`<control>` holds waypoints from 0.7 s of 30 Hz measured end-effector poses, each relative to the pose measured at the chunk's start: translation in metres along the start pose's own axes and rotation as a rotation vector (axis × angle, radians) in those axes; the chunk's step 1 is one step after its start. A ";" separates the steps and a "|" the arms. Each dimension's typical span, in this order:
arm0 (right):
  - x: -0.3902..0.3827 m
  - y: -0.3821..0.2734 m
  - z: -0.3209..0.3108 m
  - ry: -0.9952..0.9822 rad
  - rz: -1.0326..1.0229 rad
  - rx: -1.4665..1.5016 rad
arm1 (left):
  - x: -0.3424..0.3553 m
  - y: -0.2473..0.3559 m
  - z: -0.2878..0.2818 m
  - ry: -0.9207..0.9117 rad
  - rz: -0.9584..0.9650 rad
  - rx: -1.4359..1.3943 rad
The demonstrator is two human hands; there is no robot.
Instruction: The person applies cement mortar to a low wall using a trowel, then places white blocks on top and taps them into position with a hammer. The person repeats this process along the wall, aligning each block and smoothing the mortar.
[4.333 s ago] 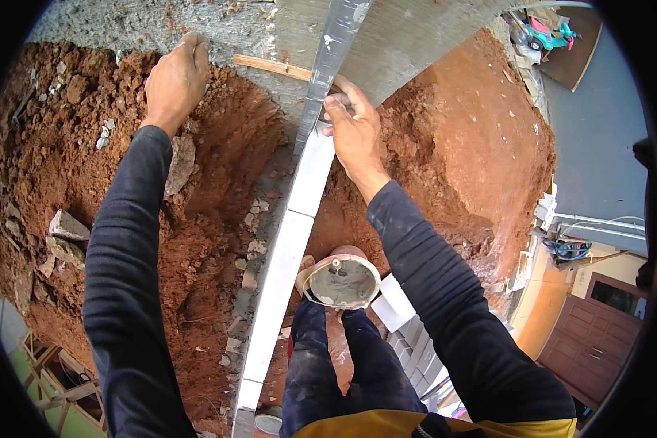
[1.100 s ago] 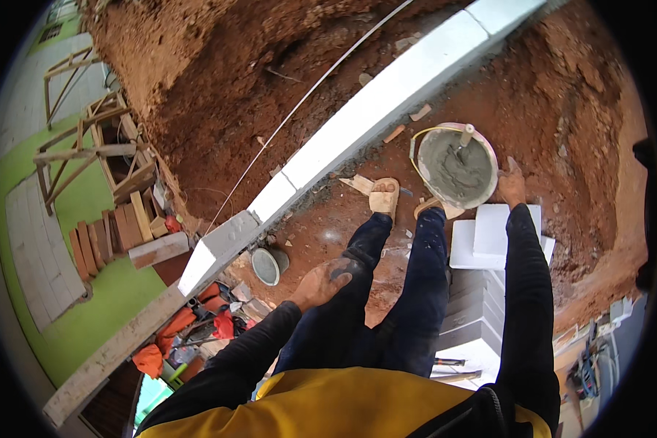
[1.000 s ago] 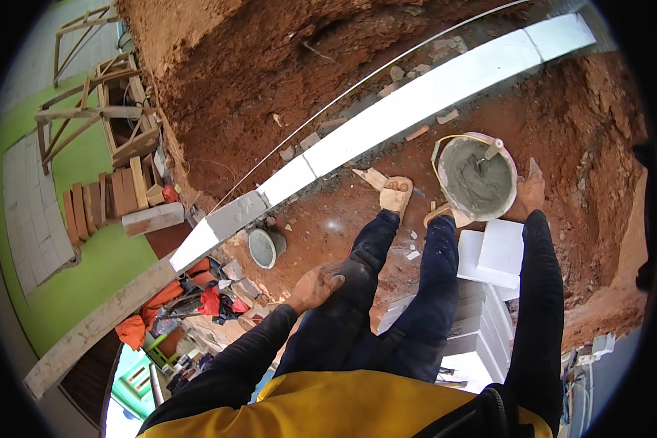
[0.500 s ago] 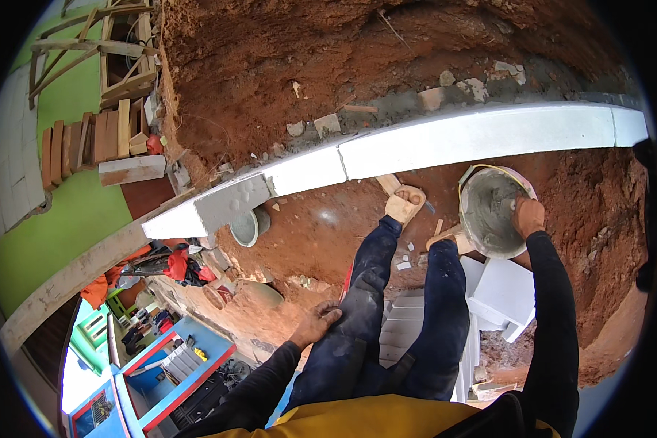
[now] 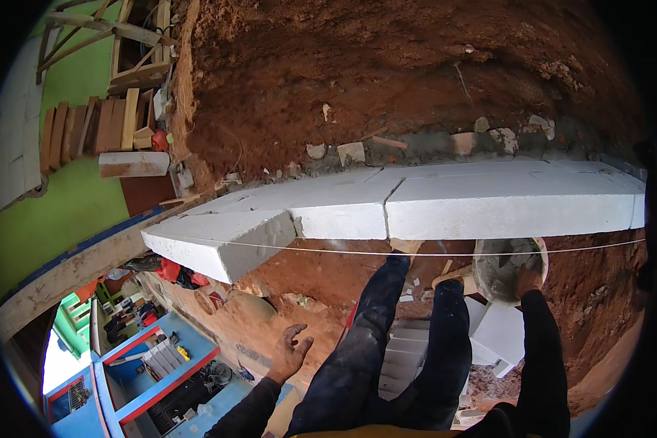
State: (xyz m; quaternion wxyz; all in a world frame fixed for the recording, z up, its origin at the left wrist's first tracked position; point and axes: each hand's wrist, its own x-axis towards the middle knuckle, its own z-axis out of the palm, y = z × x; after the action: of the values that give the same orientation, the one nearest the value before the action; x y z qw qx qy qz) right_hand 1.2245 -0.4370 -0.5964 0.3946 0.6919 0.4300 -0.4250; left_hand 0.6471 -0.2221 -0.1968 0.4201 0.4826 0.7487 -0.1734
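Observation:
A round bucket point(image 5: 489, 266) of wet grey mortar point(image 5: 515, 257) stands on the soil at the right, beyond my right foot. My right hand point(image 5: 529, 280) reaches in over its near edge with curled fingers; whatever they grip is hidden. My left hand point(image 5: 290, 355) hangs in the air beside my left thigh, fingers apart and holding nothing. In front of my feet runs a low wall of white blocks point(image 5: 482, 193), with a thin white string point(image 5: 431, 254) stretched along its near side. The wall's left end block point(image 5: 219, 237) sits at an angle to the others.
Loose white blocks point(image 5: 500, 332) lie near my right leg. Beyond the wall rises a red soil bank point(image 5: 387, 66), with mortar and rubble at its foot. Wooden boards point(image 5: 98, 125) stand in a row at the far left. A blue-and-red structure point(image 5: 160, 372) is at the lower left.
My left hand has lifted off my thigh and opened. My right hand stays in the bucket. The view has shifted, so the wall's top and the string now show.

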 end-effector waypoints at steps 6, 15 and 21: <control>0.031 -0.013 0.065 -0.242 -0.058 0.226 | 0.008 0.001 -0.047 -0.097 -0.153 -0.042; -0.007 -0.007 0.069 0.092 0.015 0.475 | 0.000 -0.008 0.004 -0.298 -0.161 -0.164; -0.002 -0.062 0.077 -0.022 0.023 0.624 | -0.022 -0.016 0.026 -0.303 -0.073 -0.232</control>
State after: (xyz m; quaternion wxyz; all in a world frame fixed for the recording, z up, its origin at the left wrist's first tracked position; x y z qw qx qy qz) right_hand 1.1471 -0.4884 -0.6308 0.1723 0.7799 0.2667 -0.5394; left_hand 0.6486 -0.2594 -0.1971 0.5742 0.3718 0.7090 -0.1715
